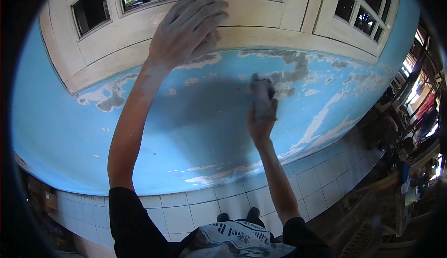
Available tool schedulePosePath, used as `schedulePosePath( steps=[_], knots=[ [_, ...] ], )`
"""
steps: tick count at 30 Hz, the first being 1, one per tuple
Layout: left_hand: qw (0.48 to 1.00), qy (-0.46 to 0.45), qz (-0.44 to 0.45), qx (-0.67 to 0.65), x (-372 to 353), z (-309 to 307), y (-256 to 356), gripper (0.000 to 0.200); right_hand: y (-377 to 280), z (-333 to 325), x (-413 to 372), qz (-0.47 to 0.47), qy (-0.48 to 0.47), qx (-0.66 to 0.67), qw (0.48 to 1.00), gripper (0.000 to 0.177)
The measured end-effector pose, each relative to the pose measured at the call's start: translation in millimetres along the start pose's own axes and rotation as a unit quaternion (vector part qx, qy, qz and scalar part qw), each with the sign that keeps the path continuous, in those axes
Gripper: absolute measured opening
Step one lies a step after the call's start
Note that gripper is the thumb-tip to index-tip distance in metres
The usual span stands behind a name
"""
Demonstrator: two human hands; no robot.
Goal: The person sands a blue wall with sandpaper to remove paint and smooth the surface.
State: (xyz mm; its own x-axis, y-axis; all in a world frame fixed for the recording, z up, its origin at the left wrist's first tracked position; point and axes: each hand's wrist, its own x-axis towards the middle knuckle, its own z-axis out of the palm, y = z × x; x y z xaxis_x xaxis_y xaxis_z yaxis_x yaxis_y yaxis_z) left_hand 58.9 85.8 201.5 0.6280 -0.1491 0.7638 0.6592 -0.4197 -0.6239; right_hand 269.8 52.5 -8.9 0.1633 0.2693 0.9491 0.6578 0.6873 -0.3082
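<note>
My left hand (188,30), dusted grey, rests on the white window frame (256,37) with its fingers apart. Lower and to the right, my right hand (263,111) is against the blue wall (200,118), its fingers wrapped round a greyish block-like thing (263,90) that is blurred by motion. Around it the paint is worn off in grey and white patches (295,67). A long streak of bare white (316,120) runs down the wall to the right.
Window panes sit above, with a latticed window (363,6) at the upper right. White floor tiles (205,214) run along the wall's foot, where my feet (253,213) show. Wooden furniture (372,211) stands at the lower right, and a cardboard box (50,201) at the lower left.
</note>
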Motion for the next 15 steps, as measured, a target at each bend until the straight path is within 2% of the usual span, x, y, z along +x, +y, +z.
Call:
schedulePosePath(
  steps=[4, 6, 7, 9, 10, 12, 15],
  knots=[
    [1.0, -0.004, -0.003, 0.009, 0, -1, 2, 0.034, 8, 0, 3, 0.022, 0.029, -0.019, 0.999, 0.047],
    [1.0, -0.008, -0.001, 0.014, 1, -2, 2, 0.033, 16, -6, 27, 0.074, 0.019, -0.039, 0.996, 0.047],
    [1.0, -0.011, -0.002, 0.016, 0, -3, 4, 0.033, 17, -5, 22, 0.074, 0.017, -0.036, 0.996, 0.047],
    [1.0, -0.023, -0.009, 0.01, 2, -4, 3, 0.033, 17, -1, 11, -0.005, 0.051, -0.04, 0.998, 0.044],
    [1.0, -0.022, -0.006, 0.013, 3, -5, 3, 0.033, 12, -5, 9, -0.007, 0.055, -0.038, 0.998, 0.044],
    [0.999, -0.025, -0.014, 0.016, 4, -5, 4, 0.033, 2, -15, 10, -0.015, -0.036, -0.085, 0.996, 0.045],
    [0.999, -0.03, -0.011, 0.019, 2, -5, 3, 0.033, 16, -12, 29, 0.01, 0.008, -0.068, 0.998, 0.048]
  ],
)
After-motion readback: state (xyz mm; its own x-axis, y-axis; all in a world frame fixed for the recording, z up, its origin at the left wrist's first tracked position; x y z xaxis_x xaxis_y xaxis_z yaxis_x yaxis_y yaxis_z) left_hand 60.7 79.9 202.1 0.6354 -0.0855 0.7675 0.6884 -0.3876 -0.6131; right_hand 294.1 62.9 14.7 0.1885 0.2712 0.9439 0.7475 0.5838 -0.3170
